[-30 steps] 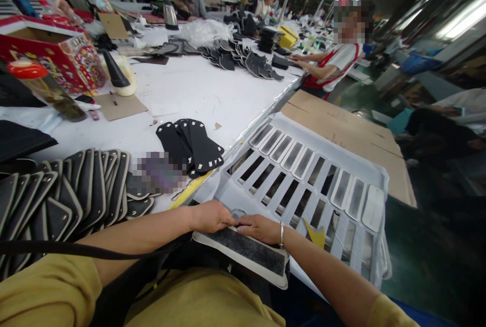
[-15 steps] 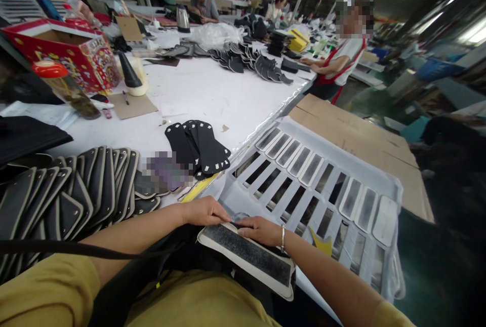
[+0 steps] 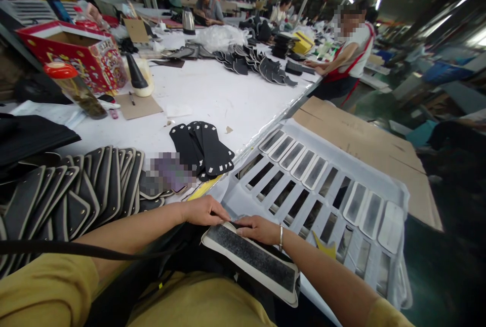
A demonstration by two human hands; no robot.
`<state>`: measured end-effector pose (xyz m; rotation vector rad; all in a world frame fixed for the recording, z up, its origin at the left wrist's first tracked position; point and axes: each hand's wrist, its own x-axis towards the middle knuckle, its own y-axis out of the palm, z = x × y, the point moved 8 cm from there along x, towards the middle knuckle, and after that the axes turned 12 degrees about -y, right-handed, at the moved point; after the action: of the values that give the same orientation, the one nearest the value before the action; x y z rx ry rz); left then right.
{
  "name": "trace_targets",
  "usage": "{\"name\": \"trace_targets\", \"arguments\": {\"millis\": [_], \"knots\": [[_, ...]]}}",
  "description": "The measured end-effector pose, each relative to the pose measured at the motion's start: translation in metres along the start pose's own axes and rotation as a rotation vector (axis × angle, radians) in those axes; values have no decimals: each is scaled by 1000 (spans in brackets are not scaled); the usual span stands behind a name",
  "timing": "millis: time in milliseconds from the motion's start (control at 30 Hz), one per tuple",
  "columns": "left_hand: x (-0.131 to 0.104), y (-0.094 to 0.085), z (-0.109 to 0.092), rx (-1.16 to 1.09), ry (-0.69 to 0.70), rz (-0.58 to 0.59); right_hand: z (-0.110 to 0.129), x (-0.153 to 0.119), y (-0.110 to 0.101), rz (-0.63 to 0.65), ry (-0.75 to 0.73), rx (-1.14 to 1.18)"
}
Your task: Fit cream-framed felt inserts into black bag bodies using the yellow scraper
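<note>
A long panel (image 3: 254,261) with a dark grey middle and a cream border lies tilted just in front of my body. My left hand (image 3: 205,210) is at its upper left edge, thumb and fingers pinched together there. My right hand (image 3: 260,229), with a bangle (image 3: 281,237) at the wrist, lies over the upper edge with thumb and fingers closed on it. The fingertips of both hands nearly meet at a small greyish bit too unclear to name. Dark material hangs under the panel, partly hidden.
Left are overlapping black pieces with pale edging (image 3: 110,185); ahead are black pieces with white marks (image 3: 205,147). A slotted grey rack (image 3: 243,193) on the right holds several cream-bordered panels (image 3: 315,171), with cardboard (image 3: 353,139) beyond. A co-worker (image 3: 353,48) stands at the table's far side.
The whole view has shifted slightly, so things appear further right. Both hands keep nearly the same place on the panel; the greyish bit between the fingertips shows less.
</note>
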<state>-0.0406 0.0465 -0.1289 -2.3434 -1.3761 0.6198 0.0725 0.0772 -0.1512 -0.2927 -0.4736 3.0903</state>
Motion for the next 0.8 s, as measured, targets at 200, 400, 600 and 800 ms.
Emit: {"name": "trace_targets", "arguments": {"millis": [200,400,600,800], "knots": [[0,-7,3,10,19,-50,-7,1,0,30,-4,67],[4,-3,-7,127,117,12,-8,1,3,55,-18,125],[-1,3,-16,310,204,44,-2,6,2,39,-30,-2],[-2,7,-21,469,211,55,-4,11,2,21,-3,-60]]}}
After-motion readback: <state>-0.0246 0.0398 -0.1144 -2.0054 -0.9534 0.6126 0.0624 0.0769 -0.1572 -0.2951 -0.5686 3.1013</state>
